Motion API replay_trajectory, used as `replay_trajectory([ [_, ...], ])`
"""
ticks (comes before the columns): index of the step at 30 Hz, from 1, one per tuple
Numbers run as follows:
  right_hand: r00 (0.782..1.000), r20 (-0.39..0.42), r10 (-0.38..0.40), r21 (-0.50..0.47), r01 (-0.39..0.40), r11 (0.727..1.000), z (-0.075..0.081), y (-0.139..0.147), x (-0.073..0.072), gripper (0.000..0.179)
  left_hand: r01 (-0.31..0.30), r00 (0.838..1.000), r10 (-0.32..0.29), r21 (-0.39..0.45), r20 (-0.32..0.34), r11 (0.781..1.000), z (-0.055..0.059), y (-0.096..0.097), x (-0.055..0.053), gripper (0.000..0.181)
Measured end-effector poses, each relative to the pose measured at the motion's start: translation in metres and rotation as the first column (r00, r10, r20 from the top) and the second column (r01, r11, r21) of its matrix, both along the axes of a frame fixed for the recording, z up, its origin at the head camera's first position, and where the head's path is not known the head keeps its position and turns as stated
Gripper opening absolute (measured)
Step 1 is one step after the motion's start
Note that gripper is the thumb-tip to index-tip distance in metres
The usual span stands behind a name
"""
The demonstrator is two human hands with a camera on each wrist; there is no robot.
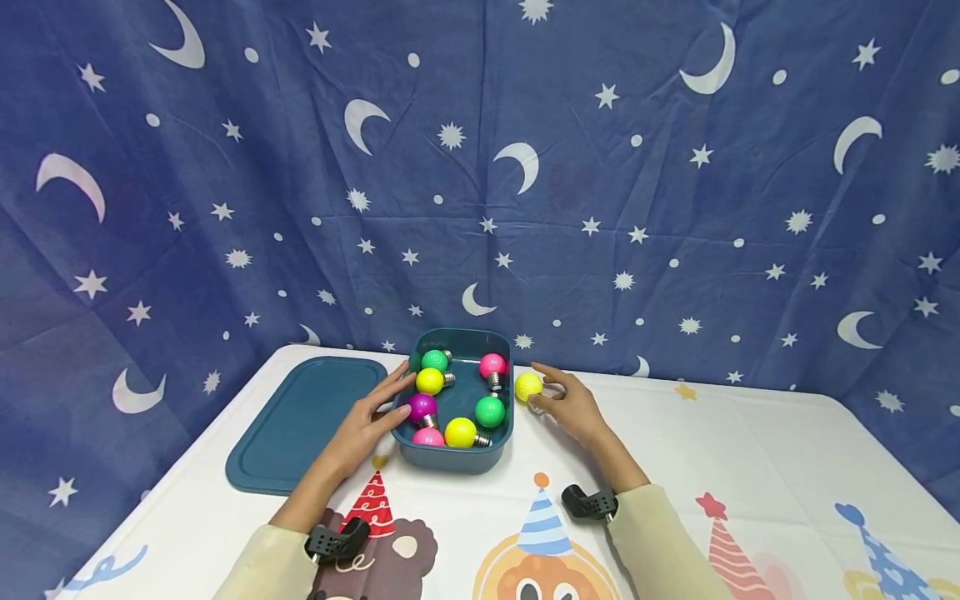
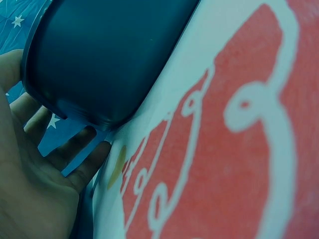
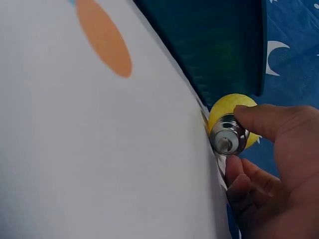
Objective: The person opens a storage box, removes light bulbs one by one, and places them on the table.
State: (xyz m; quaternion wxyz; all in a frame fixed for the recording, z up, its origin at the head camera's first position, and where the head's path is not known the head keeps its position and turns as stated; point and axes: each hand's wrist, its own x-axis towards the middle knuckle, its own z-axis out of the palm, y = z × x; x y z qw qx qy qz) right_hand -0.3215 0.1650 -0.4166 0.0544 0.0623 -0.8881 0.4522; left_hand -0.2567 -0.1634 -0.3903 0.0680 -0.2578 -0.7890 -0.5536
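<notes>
A dark teal box (image 1: 453, 458) holds several colourful light bulbs, among them a purple bulb (image 1: 422, 408) and a green bulb (image 1: 490, 412). My left hand (image 1: 369, 425) rests against the box's left side, its fingers extended and the thumb at the rim; in the left wrist view the hand (image 2: 45, 184) has its fingers spread beside the box wall (image 2: 109, 55). Just right of the box is a yellow light bulb (image 1: 528, 387). My right hand (image 1: 573, 408) pinches it; the right wrist view shows the thumb on its silver screw base (image 3: 230, 134) and the other fingers curled below.
A flat teal lid (image 1: 303, 425) lies left of the box on the white table cover (image 1: 675, 450), which has printed party animals. Behind the table hangs a blue curtain (image 1: 570, 275) with moons and stars. A black wrist strap (image 1: 337, 540) is on each arm.
</notes>
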Motion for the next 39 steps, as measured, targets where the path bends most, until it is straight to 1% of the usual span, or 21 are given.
replay_trajectory([
  [8, 1.0, 0.007, 0.026, 0.027, -0.026, 0.999, -0.003, 0.0, -0.001, 0.059, 0.004, 1.0, -0.004, 0.002, -0.002, 1.0, 0.001, 0.001, 0.001, 0.049],
  [11, 1.0, 0.016, 0.026, 0.021, -0.026, 0.999, -0.002, -0.001, 0.001, 0.057, 0.004, 1.0, -0.004, 0.002, 0.0, 1.0, 0.001, 0.001, 0.001, 0.049],
  [13, 1.0, 0.013, 0.011, 0.019, -0.012, 1.0, -0.001, -0.002, 0.001, 0.055, 0.004, 1.0, -0.004, 0.001, -0.001, 1.0, 0.001, 0.001, 0.001, 0.049],
  [17, 0.999, 0.042, -0.028, -0.031, 0.03, 0.999, 0.001, -0.001, 0.001, 0.05, 0.0, 1.0, 0.0, -0.002, -0.002, 1.0, 0.002, 0.001, 0.002, 0.048],
  [21, 0.996, 0.074, -0.054, -0.089, 0.061, 0.994, 0.003, 0.002, 0.001, 0.05, -0.003, 1.0, 0.003, 0.0, -0.002, 1.0, 0.001, 0.001, 0.001, 0.048],
  [24, 0.995, 0.087, -0.047, -0.107, 0.056, 0.993, 0.004, 0.007, 0.001, 0.05, -0.002, 1.0, 0.002, 0.008, -0.001, 1.0, -0.007, -0.001, -0.005, 0.049],
  [28, 0.994, 0.097, -0.06, -0.107, 0.07, 0.992, 0.004, 0.015, -0.001, 0.05, -0.01, 1.0, 0.01, 0.002, -0.013, 1.0, -0.023, -0.005, -0.017, 0.049],
  [30, 0.992, 0.103, -0.068, -0.11, 0.08, 0.991, 0.004, 0.02, -0.001, 0.05, -0.015, 1.0, 0.015, -0.004, -0.017, 1.0, -0.027, -0.007, -0.019, 0.049],
  [32, 0.992, 0.108, -0.071, -0.108, 0.083, 0.991, 0.003, 0.024, -0.002, 0.049, -0.019, 1.0, 0.019, -0.011, -0.017, 1.0, -0.028, -0.007, -0.02, 0.049],
  [35, 0.992, 0.119, -0.05, -0.106, 0.062, 0.992, 0.003, 0.028, -0.003, 0.049, -0.018, 1.0, 0.017, -0.004, -0.01, 1.0, -0.025, -0.006, -0.018, 0.049],
  [39, 0.992, 0.125, -0.027, -0.088, 0.038, 0.995, 0.003, 0.03, -0.004, 0.05, -0.012, 1.0, 0.012, -0.002, 0.003, 1.0, -0.012, -0.002, -0.008, 0.049],
])
